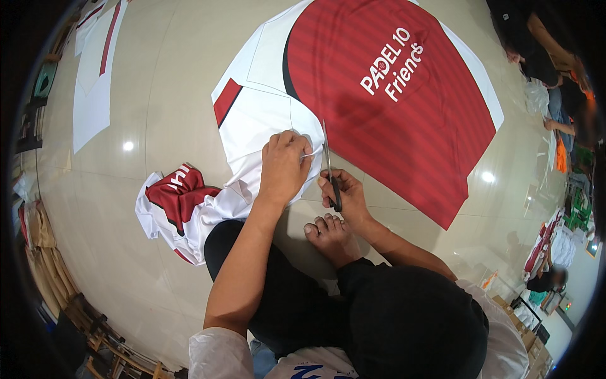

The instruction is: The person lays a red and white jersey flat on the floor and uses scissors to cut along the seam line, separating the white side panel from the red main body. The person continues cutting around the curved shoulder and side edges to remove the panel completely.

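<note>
A large piece of printed fabric (391,126), red with striped shading and white lettering, lies flat on the floor with white margins. My left hand (285,165) is closed on the white margin cloth (265,117) at the red panel's lower left, its fingers pinching a fold. In my right hand (346,192) is a pair of scissors (335,186) with black handles. Its blades point away from me, at the border between the red panel and the white cloth. How far apart the blades stand is hard to make out.
My bare foot (331,237) rests beside the scissors. Crumpled white and red cloth (183,196) lies left of my knee. Another white printed piece (93,95) is on the tiled floor (126,208) at far left. Other people (555,69) sit along the right side among cloth and bags.
</note>
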Action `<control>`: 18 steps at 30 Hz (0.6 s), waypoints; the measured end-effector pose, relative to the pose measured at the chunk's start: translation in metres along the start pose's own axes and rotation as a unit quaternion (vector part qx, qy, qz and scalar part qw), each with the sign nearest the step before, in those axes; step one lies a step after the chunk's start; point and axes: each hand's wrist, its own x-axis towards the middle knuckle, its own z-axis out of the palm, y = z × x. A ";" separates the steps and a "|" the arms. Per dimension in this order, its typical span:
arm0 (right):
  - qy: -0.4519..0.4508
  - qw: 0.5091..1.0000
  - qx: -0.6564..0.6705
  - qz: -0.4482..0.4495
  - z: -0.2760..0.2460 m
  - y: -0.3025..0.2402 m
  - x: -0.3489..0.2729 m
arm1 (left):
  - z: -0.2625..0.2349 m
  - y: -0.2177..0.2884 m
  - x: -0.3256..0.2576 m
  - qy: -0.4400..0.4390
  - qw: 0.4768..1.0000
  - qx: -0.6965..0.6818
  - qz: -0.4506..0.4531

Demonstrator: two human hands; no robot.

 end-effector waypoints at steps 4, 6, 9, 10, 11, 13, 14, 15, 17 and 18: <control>0.002 1.000 -0.003 -0.002 0.001 -0.005 0.003 | 0.000 0.000 0.000 0.001 1.000 -0.005 0.004; 0.002 1.000 -0.002 -0.003 0.001 -0.003 0.006 | 0.000 -0.001 0.000 0.002 1.000 -0.009 0.005; 0.000 1.000 0.020 -0.007 0.002 0.000 0.008 | 0.001 0.000 -0.001 0.000 1.000 -0.010 0.003; -0.001 1.000 0.023 -0.006 0.002 0.000 0.008 | 0.000 0.000 -0.001 -0.001 1.000 -0.010 0.003; -0.002 1.000 0.026 -0.005 0.002 0.000 0.009 | 0.000 0.000 0.000 -0.002 1.000 -0.011 0.003; -0.002 1.000 0.023 -0.003 0.001 -0.001 0.010 | -0.001 0.001 0.000 -0.003 1.000 -0.007 0.003; -0.001 1.000 0.017 -0.001 0.001 -0.001 0.010 | -0.001 0.001 0.000 -0.004 1.000 -0.005 0.003; 0.000 1.000 0.011 0.000 0.000 -0.001 0.010 | -0.001 0.001 0.000 -0.004 1.000 -0.006 0.002; 0.001 1.000 0.006 0.002 -0.002 0.000 0.010 | -0.002 0.002 0.000 -0.004 1.000 -0.007 0.000; 0.002 1.000 0.003 0.003 -0.002 0.000 0.009 | -0.001 0.001 0.000 -0.004 1.000 -0.007 0.001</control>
